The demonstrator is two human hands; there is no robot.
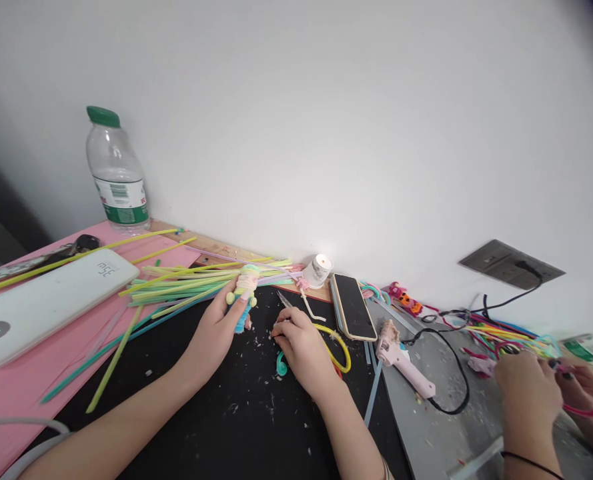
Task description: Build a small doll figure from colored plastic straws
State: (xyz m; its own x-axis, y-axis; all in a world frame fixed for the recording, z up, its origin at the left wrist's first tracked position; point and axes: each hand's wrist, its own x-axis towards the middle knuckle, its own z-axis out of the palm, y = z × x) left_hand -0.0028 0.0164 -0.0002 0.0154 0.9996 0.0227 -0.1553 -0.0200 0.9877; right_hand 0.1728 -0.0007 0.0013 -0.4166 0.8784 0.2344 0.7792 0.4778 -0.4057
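My left hand [215, 333] is closed around a small doll made of pastel straws [245, 293], held upright over the black mat [216, 413]. My right hand [301, 347] rests on the mat just to the right, fingers curled on a pair of scissors [285, 301] whose blades point up and left. Under that hand lie a yellow straw loop [343, 350] and a teal curl [280, 365]. A heap of green, yellow and blue straws [186, 283] lies just behind the left hand.
A plastic bottle [116, 177] stands at the back left, near a white power bank [41, 303] on pink paper [11, 387]. A lit candle [319, 270], a phone [353, 307] and a pink glue gun [401, 357] lie right. Another person's hands [541, 393] work at far right.
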